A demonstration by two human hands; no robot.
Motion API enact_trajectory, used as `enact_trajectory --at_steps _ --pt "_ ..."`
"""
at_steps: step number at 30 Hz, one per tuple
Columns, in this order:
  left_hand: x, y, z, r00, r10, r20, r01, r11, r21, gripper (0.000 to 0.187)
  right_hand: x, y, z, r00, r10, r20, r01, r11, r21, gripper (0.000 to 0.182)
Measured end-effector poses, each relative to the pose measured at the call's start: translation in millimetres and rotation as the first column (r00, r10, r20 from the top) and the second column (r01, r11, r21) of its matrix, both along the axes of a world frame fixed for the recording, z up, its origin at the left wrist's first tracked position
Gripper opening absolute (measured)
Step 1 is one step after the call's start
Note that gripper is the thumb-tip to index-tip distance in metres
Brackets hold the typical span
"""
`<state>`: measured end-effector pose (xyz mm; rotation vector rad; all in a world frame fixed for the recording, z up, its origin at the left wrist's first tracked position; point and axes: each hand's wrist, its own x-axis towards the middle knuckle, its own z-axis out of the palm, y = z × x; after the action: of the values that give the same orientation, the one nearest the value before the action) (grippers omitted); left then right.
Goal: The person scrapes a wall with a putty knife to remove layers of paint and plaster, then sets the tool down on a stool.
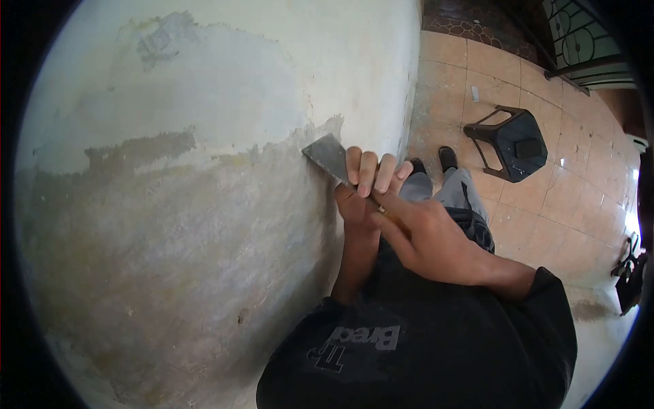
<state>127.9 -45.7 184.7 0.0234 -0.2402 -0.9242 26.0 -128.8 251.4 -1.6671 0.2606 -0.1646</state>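
Head view, the only one I've got. Scraper [330,155] is mid-frame, raised in front of the wall [170,225], broad end toward the ragged line between pale coating above and grey-brown patchy surface below. From this angle I can't tell if the edge touches.

Right hand [432,238] is closed in a firm wrap at the handle end; I see only a yellowish sliver of handle [382,210] past the thumb. Left hand [368,176] has its fingers curled over the tool near the blade's narrow end, thumb side beneath. Both hands are on the one tool, neither spread.

Handling, my read: light, thin metal blade, stiff with maybe slight flex, not fragile. Flat faces could be slippery if dusty. I'd take the main hold on the handle, second hand at the neck for pressure, fingertips off the front edge and corners.

Room: wall is hard up on the left side, so travel is along its face. Black T-shirt [443,341] sits close below the hands. To the right is tiled floor [524,218], with a black stool [507,143] beyond the shoes [447,158], well apart from the blade.
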Motion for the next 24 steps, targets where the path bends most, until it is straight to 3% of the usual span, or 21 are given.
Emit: enact_trajectory --at_steps 3,9,12,15,18,20,24 --pt "4 0 1 0.999 0.012 -0.04 -0.011 1.0 0.019 0.013 4 5 2 0.997 0.08 0.018 -0.08 0.997 0.019 0.021" --pt "5 3 1 0.999 -0.003 -0.043 0.005 0.999 0.04 0.014 4 5 2 1.0 0.006 0.021 -0.006 1.0 0.021 0.028" --pt "15 0 -2 0.996 0.012 -0.087 -0.009 1.0 0.027 0.015 14 6 4 0.99 0.096 -0.101 -0.091 0.994 0.053 0.036" --pt "7 2 -1 0.997 0.018 -0.071 -0.016 0.999 0.038 0.015 12 10 -8 0.998 -0.028 0.049 0.029 0.999 -0.027 0.036" --pt "17 -2 -2 0.997 0.025 -0.076 -0.021 0.998 0.058 0.016 16 4 -2 0.998 0.056 -0.021 -0.057 0.998 -0.03 0.036" --pt "29 -5 -8 0.998 0.009 -0.058 -0.01 1.0 -0.022 0.016 26 8 4 0.998 0.027 -0.059 -0.023 0.996 0.082 0.035" --pt "15 -3 -5 0.995 0.02 -0.094 -0.012 0.996 0.085 0.018 21 5 -10 0.999 -0.043 -0.014 0.043 0.999 0.011 0.032"
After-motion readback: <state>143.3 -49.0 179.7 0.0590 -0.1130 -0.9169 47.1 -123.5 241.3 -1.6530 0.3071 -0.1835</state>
